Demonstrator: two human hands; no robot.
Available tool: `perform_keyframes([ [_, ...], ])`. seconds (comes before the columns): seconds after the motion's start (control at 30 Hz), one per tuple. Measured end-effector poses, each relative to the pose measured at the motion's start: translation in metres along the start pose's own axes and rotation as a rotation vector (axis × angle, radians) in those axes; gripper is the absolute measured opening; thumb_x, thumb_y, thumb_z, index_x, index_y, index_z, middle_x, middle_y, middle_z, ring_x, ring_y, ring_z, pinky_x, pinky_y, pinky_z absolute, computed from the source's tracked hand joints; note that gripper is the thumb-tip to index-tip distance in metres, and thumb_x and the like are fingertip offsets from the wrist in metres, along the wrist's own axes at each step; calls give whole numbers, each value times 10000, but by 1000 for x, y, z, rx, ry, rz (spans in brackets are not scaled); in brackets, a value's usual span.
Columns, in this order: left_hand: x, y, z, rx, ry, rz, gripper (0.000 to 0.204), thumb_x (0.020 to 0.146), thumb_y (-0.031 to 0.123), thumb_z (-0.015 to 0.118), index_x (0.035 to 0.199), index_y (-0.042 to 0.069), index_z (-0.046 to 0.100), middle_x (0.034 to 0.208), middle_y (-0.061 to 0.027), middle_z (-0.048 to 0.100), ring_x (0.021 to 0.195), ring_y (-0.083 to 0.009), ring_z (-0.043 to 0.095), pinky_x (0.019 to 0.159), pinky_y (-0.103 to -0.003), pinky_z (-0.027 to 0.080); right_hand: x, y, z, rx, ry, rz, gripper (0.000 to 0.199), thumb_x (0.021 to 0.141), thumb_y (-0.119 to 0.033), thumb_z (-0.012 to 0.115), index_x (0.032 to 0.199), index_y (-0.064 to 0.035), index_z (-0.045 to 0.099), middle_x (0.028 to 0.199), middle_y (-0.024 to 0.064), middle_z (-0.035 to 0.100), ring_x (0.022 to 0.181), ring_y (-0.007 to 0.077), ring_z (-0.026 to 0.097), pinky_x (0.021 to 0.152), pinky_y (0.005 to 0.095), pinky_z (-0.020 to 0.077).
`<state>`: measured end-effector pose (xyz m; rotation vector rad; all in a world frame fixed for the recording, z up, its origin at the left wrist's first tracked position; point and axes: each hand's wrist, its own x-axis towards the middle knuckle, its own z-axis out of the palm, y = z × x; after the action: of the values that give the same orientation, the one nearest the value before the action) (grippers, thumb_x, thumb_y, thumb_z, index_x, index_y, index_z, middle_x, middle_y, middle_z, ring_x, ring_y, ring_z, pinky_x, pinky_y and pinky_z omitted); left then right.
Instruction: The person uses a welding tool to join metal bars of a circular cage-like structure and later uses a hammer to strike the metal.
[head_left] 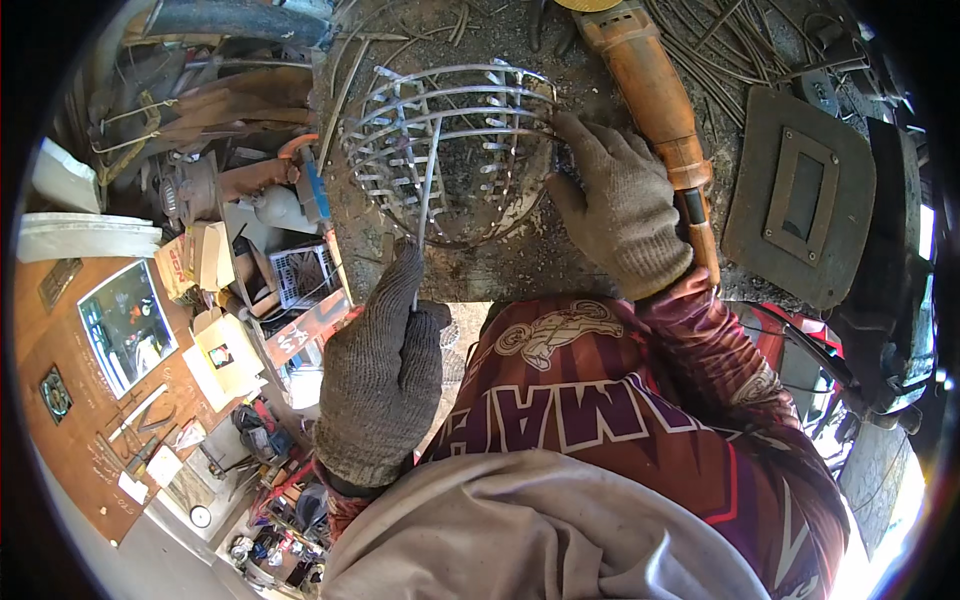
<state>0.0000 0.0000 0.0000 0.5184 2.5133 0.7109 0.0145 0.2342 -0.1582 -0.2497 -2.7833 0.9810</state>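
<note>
A round, basket-like frame of welded metal rods [455, 134] lies on the dark workbench, with short crossbars along two curved strips. My left hand [375, 375], in a grey knitted glove, is closed around a thin metal rod [430, 180]. The rod points away from me and its far end lies over the frame's bars. My right hand [625, 200], gloved too, rests at the frame's right side with thumb and fingers apart. Its fingertips are at the frame's edge; whether they press on it I cannot tell. Close beside this hand lies an orange angle grinder [650, 90].
A welding shield [800, 195] with a dark window lies on the bench at right. Loose metal rods [715, 50] are heaped at the far right. Left of the bench stand a white plastic crate [303, 277], open cardboard boxes [222, 355] and a brown board with tools [90, 400].
</note>
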Motion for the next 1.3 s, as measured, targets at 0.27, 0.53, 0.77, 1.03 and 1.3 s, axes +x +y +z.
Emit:
perform_keyframes([
  [0.27,0,-1,7,-50,-2,-81,519,985,47,614,1485,-17,490,879,-167,735,738,-269,733,693,-372,576,6,15,-37,-354,127,89,779,770,-240,843,1467,-192,498,1382,183,557,1256,443,558,986,534,521],
  [0.53,-3,-8,12,-90,43,-83,516,989,53,612,1485,-9,486,887,-165,743,766,-266,747,714,-368,585,30,40,-54,-171,-122,420,900,811,-328,794,1554,-134,324,1173,328,653,1048,487,683,878,536,568],
  [0.77,-1,-13,15,-44,80,22,515,987,55,606,1486,3,490,879,-181,737,745,-267,738,699,-369,579,65,37,-54,-234,-122,379,940,781,-336,790,1548,-38,335,1112,307,695,1044,476,691,898,498,571],
  [1.03,-2,-11,10,24,66,11,473,997,61,547,1465,-4,512,919,-184,754,654,-203,701,653,-354,567,114,81,-33,-223,48,267,984,789,-439,783,1572,-61,323,1187,313,669,1135,446,670,986,492,535],
  [1.3,-1,-18,12,3,107,68,536,968,61,612,1492,28,503,815,-228,695,612,-306,685,577,-405,527,107,87,-15,-646,231,180,914,822,-471,762,1539,-43,389,1148,257,699,1066,403,694,900,487,560],
])
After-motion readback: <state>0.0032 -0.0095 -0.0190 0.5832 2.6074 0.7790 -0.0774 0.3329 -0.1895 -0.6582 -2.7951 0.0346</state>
